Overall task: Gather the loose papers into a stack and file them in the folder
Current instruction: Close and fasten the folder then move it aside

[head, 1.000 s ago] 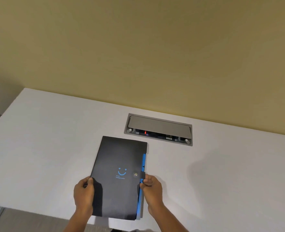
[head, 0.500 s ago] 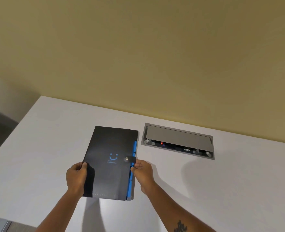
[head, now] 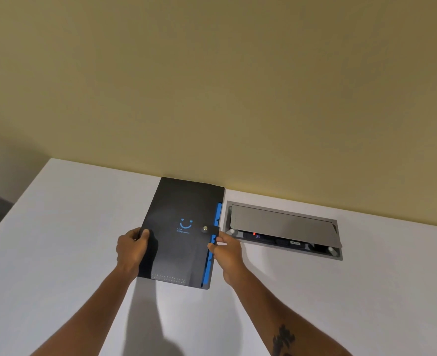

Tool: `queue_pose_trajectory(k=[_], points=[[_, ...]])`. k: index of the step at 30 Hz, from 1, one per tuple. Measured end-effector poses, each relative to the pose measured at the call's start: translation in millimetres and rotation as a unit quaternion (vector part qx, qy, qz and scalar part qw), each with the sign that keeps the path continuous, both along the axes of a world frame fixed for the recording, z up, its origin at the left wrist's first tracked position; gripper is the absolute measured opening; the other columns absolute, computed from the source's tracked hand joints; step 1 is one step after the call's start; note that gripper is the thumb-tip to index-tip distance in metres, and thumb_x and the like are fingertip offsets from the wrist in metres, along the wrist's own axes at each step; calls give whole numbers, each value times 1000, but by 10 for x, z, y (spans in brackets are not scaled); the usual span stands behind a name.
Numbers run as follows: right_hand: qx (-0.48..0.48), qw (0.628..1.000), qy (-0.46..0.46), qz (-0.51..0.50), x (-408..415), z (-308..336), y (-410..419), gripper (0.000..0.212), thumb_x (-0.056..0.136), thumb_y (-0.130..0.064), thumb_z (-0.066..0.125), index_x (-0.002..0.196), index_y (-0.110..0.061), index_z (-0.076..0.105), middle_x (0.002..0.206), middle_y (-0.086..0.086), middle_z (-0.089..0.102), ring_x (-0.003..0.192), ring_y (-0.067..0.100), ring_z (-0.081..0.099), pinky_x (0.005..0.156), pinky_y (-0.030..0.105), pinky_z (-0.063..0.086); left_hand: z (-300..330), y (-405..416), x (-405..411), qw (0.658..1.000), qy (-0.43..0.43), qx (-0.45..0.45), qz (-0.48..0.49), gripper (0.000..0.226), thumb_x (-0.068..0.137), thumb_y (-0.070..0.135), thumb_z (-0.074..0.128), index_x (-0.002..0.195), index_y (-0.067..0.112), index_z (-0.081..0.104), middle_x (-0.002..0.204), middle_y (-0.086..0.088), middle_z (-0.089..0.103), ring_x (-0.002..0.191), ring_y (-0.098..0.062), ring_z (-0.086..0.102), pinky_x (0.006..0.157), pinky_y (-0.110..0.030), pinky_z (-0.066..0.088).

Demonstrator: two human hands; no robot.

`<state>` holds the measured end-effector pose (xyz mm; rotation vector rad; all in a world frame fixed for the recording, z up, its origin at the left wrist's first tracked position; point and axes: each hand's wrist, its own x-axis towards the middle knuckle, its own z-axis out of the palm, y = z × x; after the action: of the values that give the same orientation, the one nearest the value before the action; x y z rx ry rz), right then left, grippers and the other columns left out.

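We see a white table [head: 58, 253] running up to the wall. A closed black folder [head: 176, 242] lies flat on it near the far edge. At its three o'clock, a grey cable box [head: 284, 227] sits sunk into the tabletop.

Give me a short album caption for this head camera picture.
Two hands, left and right, hold a closed black folder on a white desk.

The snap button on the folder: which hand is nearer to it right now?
Right. The right hand grips the folder's tabbed edge just below and beside the snap button; the left hand holds the opposite edge, across the cover.
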<state>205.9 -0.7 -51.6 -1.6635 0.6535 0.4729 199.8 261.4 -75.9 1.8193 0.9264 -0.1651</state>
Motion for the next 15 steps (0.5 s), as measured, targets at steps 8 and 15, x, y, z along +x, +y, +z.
queue_pose_trajectory(k=[8, 15], points=[[10, 1000, -1, 2, 17, 25, -12, 54, 95, -12, 75, 145, -19, 57, 146, 6, 58, 125, 26, 62, 103, 38, 56, -241, 99, 125, 1000, 14, 11, -19, 66, 74, 64, 55, 126, 24, 67, 115, 1, 75, 107, -31, 68, 99, -54, 54], [-7, 999, 14, 33, -73, 154, -81, 61, 96, -16, 74, 152, -18, 48, 159, 6, 47, 141, 30, 52, 112, 40, 48, 182, -148, 20, 997, -8, 66, -49, 29, 96, 41, 57, 113, 19, 67, 118, -6, 69, 109, -35, 64, 100, -53, 50]])
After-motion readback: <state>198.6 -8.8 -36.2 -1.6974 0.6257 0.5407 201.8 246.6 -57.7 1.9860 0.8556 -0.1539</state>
